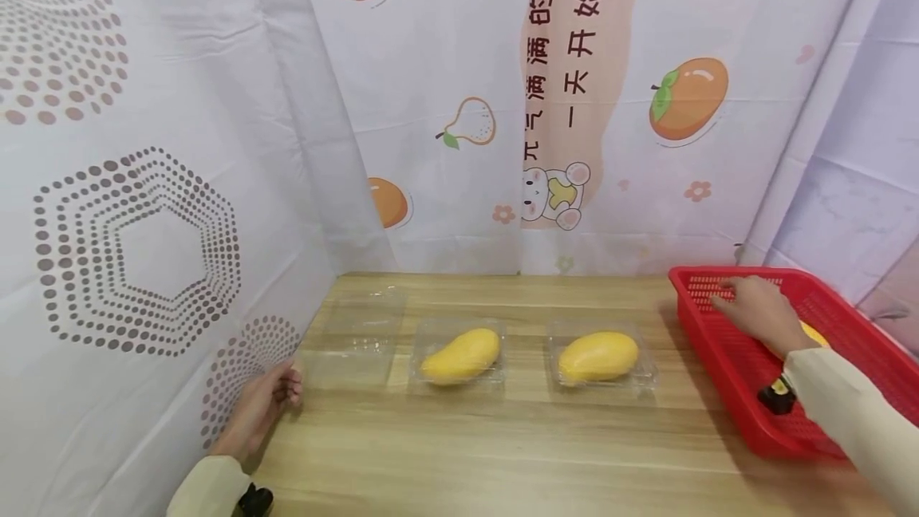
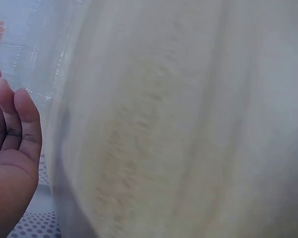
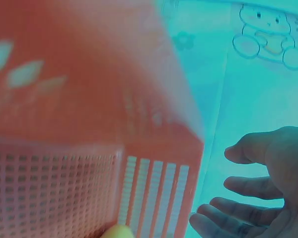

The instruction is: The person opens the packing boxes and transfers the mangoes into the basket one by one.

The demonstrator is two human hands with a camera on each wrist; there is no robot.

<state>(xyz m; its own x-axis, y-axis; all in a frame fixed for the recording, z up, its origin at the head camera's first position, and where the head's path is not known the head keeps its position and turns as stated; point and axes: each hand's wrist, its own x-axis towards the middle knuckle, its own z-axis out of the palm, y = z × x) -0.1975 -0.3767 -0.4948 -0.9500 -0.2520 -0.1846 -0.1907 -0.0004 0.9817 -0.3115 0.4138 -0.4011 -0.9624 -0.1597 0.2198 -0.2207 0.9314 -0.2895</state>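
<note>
Above the far left part of a red plastic basket (image 1: 764, 439), my right hand (image 1: 761, 313) hovers with its fingers apart, holding nothing. Partly hidden behind that wrist is a yellow mango (image 1: 814, 334) in the basket; only a sliver of a mango (image 3: 117, 232) shows in the right wrist view. At the table's left edge, beside a clear plastic box (image 1: 355, 353), rests my left hand (image 1: 269, 397), fingers loosely curled around nothing. Two more clear boxes stand in the middle, one holding a mango (image 1: 463, 356), the other another mango (image 1: 598, 357).
The wooden table (image 1: 502, 453) meets a printed white curtain (image 1: 445, 198) at the back. A dotted curtain (image 1: 158, 254) hangs close along the left side. The basket's raised rim (image 1: 707, 385) borders the right of the table.
</note>
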